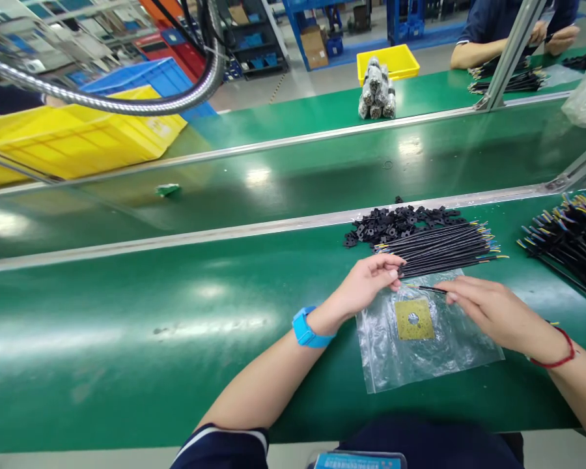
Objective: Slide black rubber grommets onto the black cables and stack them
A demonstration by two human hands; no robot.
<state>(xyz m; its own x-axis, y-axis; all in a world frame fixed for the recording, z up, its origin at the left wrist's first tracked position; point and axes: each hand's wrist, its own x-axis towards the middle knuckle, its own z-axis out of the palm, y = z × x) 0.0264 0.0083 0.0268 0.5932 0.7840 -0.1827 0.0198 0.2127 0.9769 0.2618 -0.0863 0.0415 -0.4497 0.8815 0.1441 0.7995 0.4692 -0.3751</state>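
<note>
My left hand pinches a small black part between thumb and fingertips; most of it is hidden. In my right hand is a thin black cable, its coloured wire end pointing left toward the left fingertips. Under both hands lies a clear plastic bag with a yellow square plate that has a round hole. Just beyond the left hand, several black cables with coloured ends lie side by side. Behind these is a heap of small black parts.
A large bundle of black cables sits at the right. A metal rail borders the green bench. Across it are a yellow bin, wrapped rolls by a yellow tray, and a co-worker's hands. A metal hose hangs upper left.
</note>
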